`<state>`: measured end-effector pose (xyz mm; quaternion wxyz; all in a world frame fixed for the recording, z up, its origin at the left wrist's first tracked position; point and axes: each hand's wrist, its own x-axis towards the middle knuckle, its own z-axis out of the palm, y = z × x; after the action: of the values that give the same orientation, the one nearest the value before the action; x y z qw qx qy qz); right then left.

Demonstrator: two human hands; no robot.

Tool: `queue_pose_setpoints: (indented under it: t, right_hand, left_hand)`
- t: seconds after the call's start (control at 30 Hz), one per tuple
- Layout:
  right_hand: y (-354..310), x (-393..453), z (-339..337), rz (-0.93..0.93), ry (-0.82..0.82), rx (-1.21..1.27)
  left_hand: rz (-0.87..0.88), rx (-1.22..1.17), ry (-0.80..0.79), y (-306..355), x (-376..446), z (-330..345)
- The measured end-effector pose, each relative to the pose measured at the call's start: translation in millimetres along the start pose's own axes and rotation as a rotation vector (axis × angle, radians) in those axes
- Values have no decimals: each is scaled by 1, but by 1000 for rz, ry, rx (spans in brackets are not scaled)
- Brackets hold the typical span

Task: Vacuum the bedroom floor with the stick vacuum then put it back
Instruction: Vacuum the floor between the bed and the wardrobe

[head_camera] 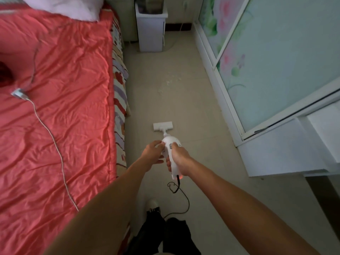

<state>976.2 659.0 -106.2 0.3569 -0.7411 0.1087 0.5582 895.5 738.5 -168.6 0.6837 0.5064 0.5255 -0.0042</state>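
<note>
A white stick vacuum (170, 142) stands on the beige tiled floor (184, 107) between the bed and the wardrobe. Its flat floor head (162, 126) rests on the tiles ahead of me. My right hand (179, 160) is wrapped around the vacuum's handle, thumb near the grey button. My left hand (153, 153) touches the left side of the vacuum body with loosely spread fingers. A black power cord (181, 196) loops from the handle's end down to the floor by my feet. Pale dust or crumbs (169, 83) are scattered on the floor farther ahead.
A bed with a red quilt (55, 107) fills the left side, with a charger and white cable (55, 144) lying on it. A white bedside cabinet (150, 28) stands at the far end. Sliding wardrobe doors (266, 61) with flower prints line the right.
</note>
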Motion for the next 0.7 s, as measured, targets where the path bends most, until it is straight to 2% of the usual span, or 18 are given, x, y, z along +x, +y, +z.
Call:
queue_pose_setpoints:
  t: [0.43, 0.7]
  right_hand:
    - [-129, 31, 21, 59, -22, 65]
    - [-238, 75, 32, 95, -37, 83]
  left_hand:
    - [-5, 25, -15, 99, 88, -31]
    - [-21, 75, -3, 185, 169, -49]
